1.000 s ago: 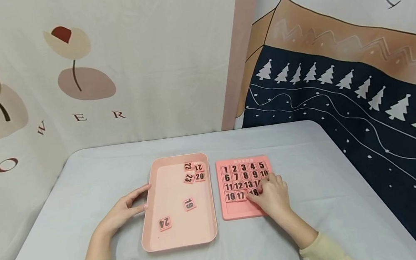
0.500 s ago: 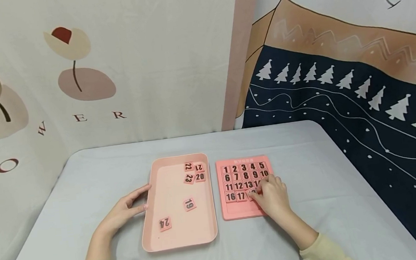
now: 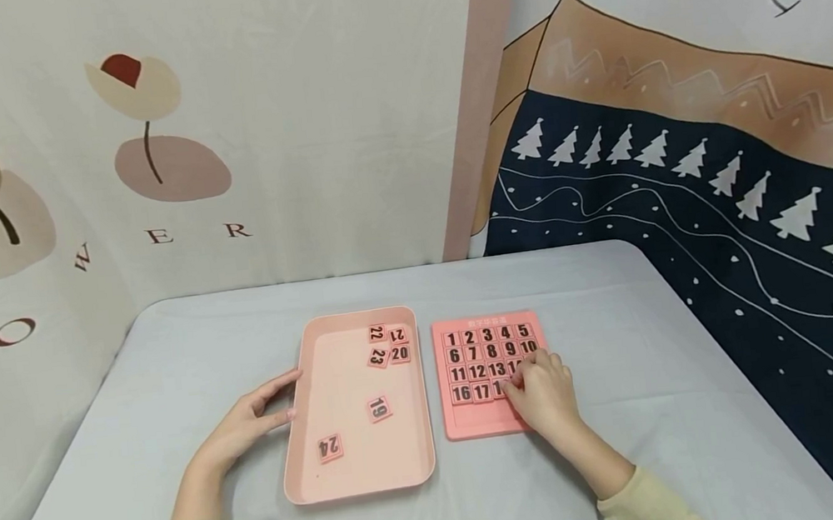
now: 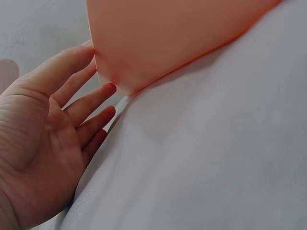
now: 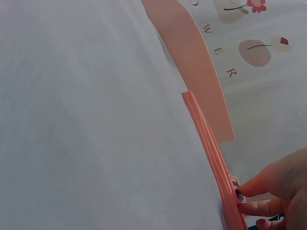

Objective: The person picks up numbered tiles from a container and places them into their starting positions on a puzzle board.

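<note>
A pink number board (image 3: pixel 481 421) lies right of the middle of the table, with rows of number tiles set in order from 1. Over its fourth row, my right hand (image 3: pixel 547 394) pinches the 18 tile (image 3: pixel 499 388), whose second digit is hidden by the fingers. In the right wrist view the thumb and fingertips meet that tile at the board's edge. My left hand (image 3: pixel 245 420) rests against the left rim of a pink tray (image 3: pixel 331 385), its fingers fairly straight. The left wrist view shows fingertips touching the tray's outer wall (image 4: pixel 158 38).
Loose tiles lie in the tray: a 19 tile (image 3: pixel 379 408), a 24 tile (image 3: pixel 330 447) and several near its far right corner, including a 20 tile (image 3: pixel 400 354). A white cloth covers the table (image 3: pixel 618 316). Printed curtains (image 3: pixel 344 133) hang behind it.
The 18 tile, turned askew half a second ago, now sits straighter in line beside 17. My right hand has shifted only slightly; the left hand and tray stay put.
</note>
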Tool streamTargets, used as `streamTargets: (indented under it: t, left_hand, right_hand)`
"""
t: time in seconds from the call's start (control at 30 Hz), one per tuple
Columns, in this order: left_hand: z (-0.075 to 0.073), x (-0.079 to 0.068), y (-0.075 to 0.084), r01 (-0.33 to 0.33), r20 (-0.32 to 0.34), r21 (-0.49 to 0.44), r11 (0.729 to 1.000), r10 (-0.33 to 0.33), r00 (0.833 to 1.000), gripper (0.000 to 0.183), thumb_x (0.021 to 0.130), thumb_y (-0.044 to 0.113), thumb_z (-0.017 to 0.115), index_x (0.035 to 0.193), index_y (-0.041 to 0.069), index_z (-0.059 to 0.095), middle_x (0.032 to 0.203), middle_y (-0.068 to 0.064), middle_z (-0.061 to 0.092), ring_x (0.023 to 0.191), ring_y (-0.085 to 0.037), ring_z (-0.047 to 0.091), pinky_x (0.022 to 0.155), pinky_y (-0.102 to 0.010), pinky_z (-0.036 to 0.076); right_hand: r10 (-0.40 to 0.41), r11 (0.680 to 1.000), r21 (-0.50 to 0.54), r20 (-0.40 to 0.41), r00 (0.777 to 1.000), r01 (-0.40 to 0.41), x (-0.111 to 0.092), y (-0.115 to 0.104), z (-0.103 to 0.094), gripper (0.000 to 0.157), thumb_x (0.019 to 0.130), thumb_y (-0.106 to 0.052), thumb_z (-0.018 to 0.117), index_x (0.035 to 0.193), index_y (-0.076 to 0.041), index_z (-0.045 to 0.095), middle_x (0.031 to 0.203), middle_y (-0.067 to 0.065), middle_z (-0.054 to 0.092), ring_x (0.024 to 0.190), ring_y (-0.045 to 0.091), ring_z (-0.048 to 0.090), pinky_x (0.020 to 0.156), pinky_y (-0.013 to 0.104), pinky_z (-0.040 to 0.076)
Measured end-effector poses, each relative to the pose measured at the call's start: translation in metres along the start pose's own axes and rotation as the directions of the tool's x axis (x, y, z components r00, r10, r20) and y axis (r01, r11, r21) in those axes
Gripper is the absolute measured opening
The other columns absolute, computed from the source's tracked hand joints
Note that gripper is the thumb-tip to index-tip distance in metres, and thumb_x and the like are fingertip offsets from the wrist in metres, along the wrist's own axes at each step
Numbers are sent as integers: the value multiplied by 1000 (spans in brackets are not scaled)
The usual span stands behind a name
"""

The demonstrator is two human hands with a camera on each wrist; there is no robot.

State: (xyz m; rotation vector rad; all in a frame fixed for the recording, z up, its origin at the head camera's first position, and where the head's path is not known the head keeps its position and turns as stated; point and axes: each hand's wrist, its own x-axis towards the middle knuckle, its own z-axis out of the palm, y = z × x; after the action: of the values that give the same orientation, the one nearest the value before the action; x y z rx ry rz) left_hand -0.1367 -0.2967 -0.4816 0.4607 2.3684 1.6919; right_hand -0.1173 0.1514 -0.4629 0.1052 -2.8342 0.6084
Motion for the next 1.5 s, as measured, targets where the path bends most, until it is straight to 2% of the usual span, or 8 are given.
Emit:
streamTargets:
  t: [0.4, 0.7, 0.87, 1.0, 1.13, 1.3, 1.5]
  left_hand:
    - [0, 1, 0, -5, -2, 13, 1000, 5, 1000, 57, 90, 13, 67, 143, 7, 45, 149, -14, 36, 128, 7, 29, 98, -6, 24]
    - [-1, 1, 0, -3, 4, 6, 1000, 3, 1000, 57, 91, 13, 66, 143, 8, 44, 150, -13, 36, 129, 5, 29, 98, -7, 24]
    - [0, 1, 0, -1, 3, 15, 1000, 1, 1000, 56, 91, 14, 67, 143, 9, 45, 149, -13, 37, 128, 6, 30, 98, -7, 24]
    - [0, 1, 0, -6, 0, 15, 1000, 6, 1000, 56, 91, 13, 67, 142, 8, 46, 149, -14, 37, 128, 6, 30, 98, -7, 25]
    - [0, 1, -1, -11, 1, 15, 1000, 11, 1000, 56, 91, 12, 66, 143, 7, 45, 149, -15, 37, 128, 7, 30, 98, -7, 25]
    - [-1, 1, -1, -17, 5, 12, 1000, 17, 1000, 56, 91, 11, 66, 143, 7, 44, 149, -15, 36, 128, 7, 30, 98, -7, 25]
    - [0, 1, -1, -7, 1, 19, 1000, 7, 1000, 57, 91, 13, 66, 143, 8, 45, 149, -14, 37, 128, 6, 31, 98, -8, 25]
  right_hand:
    - [25, 999, 30, 21, 999, -26, 0, 2, -3, 26, 74, -18, 80, 59, -16, 59, 105, 17, 60, 92, 32, 48, 77, 43, 37]
    - [44, 997, 58, 31, 999, -46, 1, 5, 1, 23, 75, -18, 78, 61, -15, 60, 101, 15, 59, 89, 29, 47, 76, 42, 37]
    - [33, 997, 74, 11, 999, -34, 2, 6, -1, 19, 75, -21, 79, 67, -13, 64, 98, 13, 58, 88, 29, 47, 76, 43, 36]
    - [-17, 989, 145, -48, 999, 24, 8, 6, -7, 14, 75, -19, 80, 78, -10, 69, 99, 12, 58, 90, 29, 47, 79, 45, 37]
    - [-86, 969, 226, -85, 993, 103, 19, 1, -13, 19, 76, -17, 80, 90, -7, 71, 103, 10, 57, 95, 29, 47, 86, 50, 37]
    - [-196, 934, 291, -62, 979, 206, 29, -16, -16, 26, 76, -19, 82, 97, -7, 72, 102, 4, 55, 100, 26, 46, 90, 49, 35]
    - [-345, 892, 303, -20, 938, 334, 34, -47, -11, 24, 77, -24, 81, 99, -16, 72, 102, -4, 53, 99, 18, 46, 88, 43, 38]
